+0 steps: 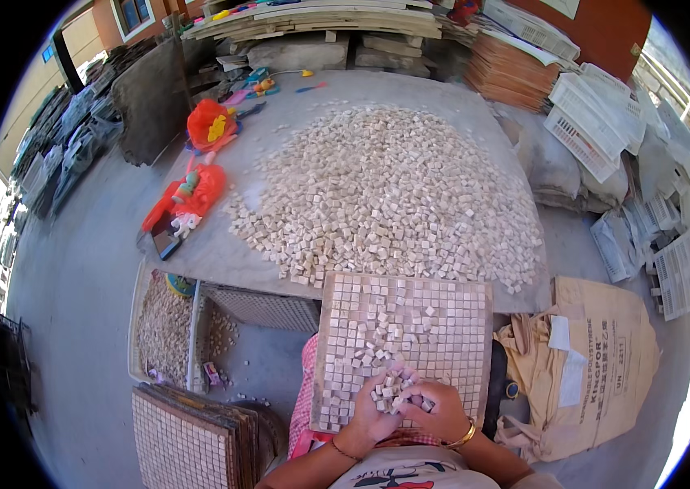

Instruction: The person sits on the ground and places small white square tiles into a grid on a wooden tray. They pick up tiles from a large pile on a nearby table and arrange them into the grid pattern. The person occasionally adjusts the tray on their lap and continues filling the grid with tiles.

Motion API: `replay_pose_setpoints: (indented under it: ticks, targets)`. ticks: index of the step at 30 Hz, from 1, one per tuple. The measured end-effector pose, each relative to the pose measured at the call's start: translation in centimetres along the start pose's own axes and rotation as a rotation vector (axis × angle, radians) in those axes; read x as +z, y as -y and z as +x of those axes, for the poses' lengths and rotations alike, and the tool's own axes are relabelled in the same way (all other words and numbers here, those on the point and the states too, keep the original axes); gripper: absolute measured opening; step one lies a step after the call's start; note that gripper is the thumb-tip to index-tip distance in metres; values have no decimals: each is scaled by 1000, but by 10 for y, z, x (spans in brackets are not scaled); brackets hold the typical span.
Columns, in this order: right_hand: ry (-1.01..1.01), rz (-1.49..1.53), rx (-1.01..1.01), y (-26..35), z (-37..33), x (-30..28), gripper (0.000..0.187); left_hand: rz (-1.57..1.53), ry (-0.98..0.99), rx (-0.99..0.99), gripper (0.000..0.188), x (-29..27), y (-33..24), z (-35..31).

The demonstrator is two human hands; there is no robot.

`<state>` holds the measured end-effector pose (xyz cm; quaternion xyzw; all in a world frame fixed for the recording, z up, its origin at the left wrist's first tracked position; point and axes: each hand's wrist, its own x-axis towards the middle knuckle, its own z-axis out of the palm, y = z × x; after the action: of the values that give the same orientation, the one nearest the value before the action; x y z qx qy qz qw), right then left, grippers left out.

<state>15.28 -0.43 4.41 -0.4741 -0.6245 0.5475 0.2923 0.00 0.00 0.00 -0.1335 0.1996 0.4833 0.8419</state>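
Stone cubes [394, 389], pale and small, sit heaped in both of my hands at the lower centre of the frame. My left hand [372, 411] and right hand [436, 410] are cupped together, fingers curled around the little pile so it rests in the hollow between them, just over the near edge of the gridded tray [451, 326]. That tray lies tilted on my lap, with most of its square cells already filled and a loose scatter of cubes across its middle.

I judge the step in hand to be feeding cubes from the handful into the cells; the next move calls for easing the fingers apart over the unfilled cells and rubbing the pieces until they seat.

For room: the tray's far edge touches the grey worktop [222, 257], where the big heap of cubes [385, 191] spreads across the centre. At the lower left a stack of finished sheets [182, 436] stands close to my left elbow, and a brown paper sack [606, 359] lies to the right. Open space is mainly straight ahead, over the tray itself.
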Motion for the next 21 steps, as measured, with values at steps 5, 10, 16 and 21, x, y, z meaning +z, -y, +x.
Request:
replay_pose_setpoints:
  ticks: [5,10,16,21]
  targets:
    - [87,916,247,23,5,-10,23,-56,-47,-27,30,7,-3,-3]
    - [-10,-343,-213,20,12,13,23,-12,-110,-19,31,3,-1,0]
    - [14,403,124,19,8,4,21,-11,-120,-9,31,9,-3,-3]
    - [67,280,36,17,3,-12,25,-118,23,16,31,6,-3,0]
